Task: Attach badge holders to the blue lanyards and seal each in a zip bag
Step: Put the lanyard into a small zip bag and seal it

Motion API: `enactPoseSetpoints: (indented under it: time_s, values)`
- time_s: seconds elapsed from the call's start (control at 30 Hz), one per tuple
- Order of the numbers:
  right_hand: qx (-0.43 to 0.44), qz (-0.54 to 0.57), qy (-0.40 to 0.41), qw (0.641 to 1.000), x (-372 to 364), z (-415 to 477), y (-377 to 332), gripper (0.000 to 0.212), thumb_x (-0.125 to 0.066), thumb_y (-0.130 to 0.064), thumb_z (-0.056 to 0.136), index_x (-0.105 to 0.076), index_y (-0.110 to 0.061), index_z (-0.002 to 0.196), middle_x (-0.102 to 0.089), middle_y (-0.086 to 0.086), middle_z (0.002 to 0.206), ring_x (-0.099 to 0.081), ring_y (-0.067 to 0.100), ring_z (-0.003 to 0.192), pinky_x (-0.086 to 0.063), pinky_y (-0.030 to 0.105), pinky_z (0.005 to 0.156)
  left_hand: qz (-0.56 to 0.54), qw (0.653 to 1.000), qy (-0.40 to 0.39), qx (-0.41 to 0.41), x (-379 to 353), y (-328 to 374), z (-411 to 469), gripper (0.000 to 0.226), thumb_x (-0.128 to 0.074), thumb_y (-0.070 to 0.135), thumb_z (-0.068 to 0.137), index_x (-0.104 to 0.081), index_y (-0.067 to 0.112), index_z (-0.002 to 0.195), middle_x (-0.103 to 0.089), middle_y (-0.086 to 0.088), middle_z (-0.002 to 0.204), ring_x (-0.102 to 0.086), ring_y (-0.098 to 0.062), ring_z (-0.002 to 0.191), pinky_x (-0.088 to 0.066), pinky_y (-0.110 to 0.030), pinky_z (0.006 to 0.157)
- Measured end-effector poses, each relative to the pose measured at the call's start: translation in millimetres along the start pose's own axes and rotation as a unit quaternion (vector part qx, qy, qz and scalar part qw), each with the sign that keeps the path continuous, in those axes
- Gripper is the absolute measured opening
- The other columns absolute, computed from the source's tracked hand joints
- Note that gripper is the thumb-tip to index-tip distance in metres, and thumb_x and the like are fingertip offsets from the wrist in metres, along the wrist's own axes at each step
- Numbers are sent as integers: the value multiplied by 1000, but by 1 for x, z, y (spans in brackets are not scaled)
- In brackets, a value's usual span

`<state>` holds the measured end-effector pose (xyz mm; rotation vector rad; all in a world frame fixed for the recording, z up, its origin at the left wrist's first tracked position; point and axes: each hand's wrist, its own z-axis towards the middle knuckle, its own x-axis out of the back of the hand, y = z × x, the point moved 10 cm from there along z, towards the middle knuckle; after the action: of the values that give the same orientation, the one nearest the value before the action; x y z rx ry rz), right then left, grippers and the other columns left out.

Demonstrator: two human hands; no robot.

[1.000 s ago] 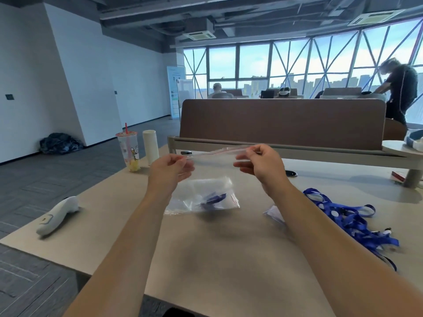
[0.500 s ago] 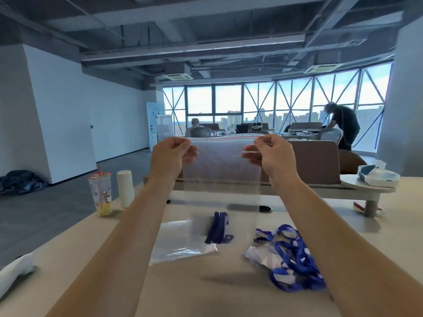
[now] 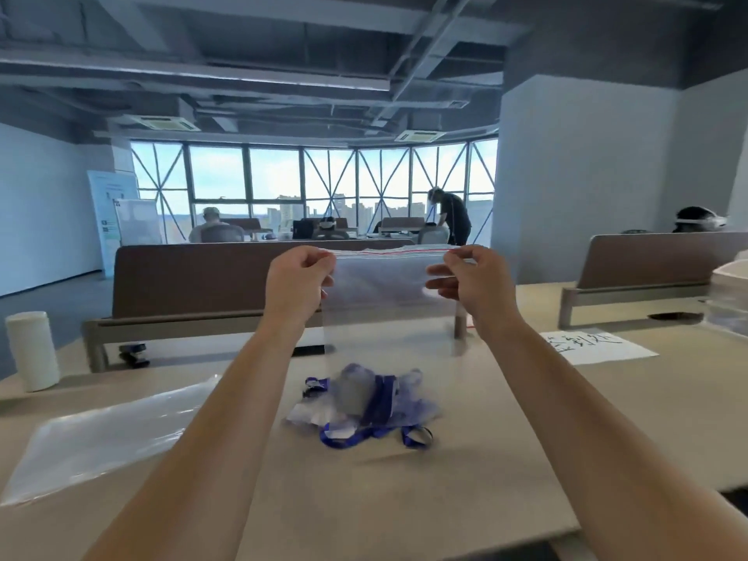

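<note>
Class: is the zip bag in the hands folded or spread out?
Spread out. Left hand and right hand pinch the top corners of the bag; its zip strip runs straight between them and the film hangs flat.

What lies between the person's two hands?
In the head view, the top edge of the clear zip bag, pinched at its corners by the left hand and right hand.

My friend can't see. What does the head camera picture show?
The left hand and right hand pinch the top corners of a clear zip bag, holding it up. Below it, blue lanyards lie heaped on the table.
</note>
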<state>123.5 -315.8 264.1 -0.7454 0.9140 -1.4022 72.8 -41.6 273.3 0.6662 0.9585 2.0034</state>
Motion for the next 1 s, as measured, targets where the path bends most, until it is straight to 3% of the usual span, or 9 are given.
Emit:
enactPoseSetpoints:
  time_s: [0.1, 0.2, 0.37, 0.5, 0.73, 0.93, 1.0]
  values:
    - [-4, -24, 32, 999, 56, -5, -2, 11, -54, -14, 99, -57, -14, 88, -76, 11, 82, -73, 28, 66, -54, 30, 57, -17, 999, -46, -7, -48, 11, -19, 10, -62, 17, 95, -70, 14, 88, -69, -3, 72, -61, -5, 57, -47, -15, 49]
    - [-8, -49, 61, 997, 107, -13, -6, 9, -54, -13, 98, -57, -11, 90, -76, 10, 80, -72, 26, 61, -52, 26, 53, -44, 995, -90, -4, -92, 15, -37, 10, -64, 14, 94, -70, 13, 86, -68, -3, 67, -60, -4, 52, -50, -21, 50]
    - [-20, -92, 108, 990, 172, -22, -2, 12, -54, -13, 97, -57, -13, 85, -75, 7, 75, -69, 22, 53, -47, 21, 45, -91, 984, -155, 17, -158, 14, -63, 8, -63, 11, 94, -70, 7, 93, -69, -9, 71, -63, -15, 59, -52, -27, 54]
    - [-49, -119, 125, 984, 202, -10, 23, 10, -53, -12, 96, -58, -9, 88, -76, 9, 77, -69, 23, 52, -44, 21, 43, -94, 978, -184, 34, -200, 3, -66, 7, -63, 9, 94, -69, 5, 93, -67, -12, 73, -63, -15, 57, -53, -27, 52]
    - [-109, -194, 132, 966, 219, 36, 95, 13, -51, -12, 98, -58, -10, 88, -76, 4, 78, -67, 19, 48, -39, 22, 41, -20, 975, -212, 58, -263, -47, -37, 9, -62, 10, 94, -68, 4, 97, -68, -10, 76, -65, -20, 62, -54, -28, 54]
    - [-151, -278, 123, 941, 228, 71, 177, 13, -53, -17, 98, -60, -10, 90, -75, 2, 78, -57, 12, 38, -39, 22, 40, 90, 970, -219, 60, -311, -113, -21, 9, -61, 15, 95, -67, 13, 88, -68, -8, 76, -61, -19, 63, -49, -29, 59]
    - [-150, -311, 118, 931, 231, 83, 204, 14, -54, -16, 96, -64, -9, 88, -75, 3, 79, -55, 13, 44, -38, 21, 43, 121, 967, -216, 59, -324, -137, -17, 11, -62, 16, 94, -66, 13, 84, -67, -6, 76, -60, -21, 67, -48, -30, 65]
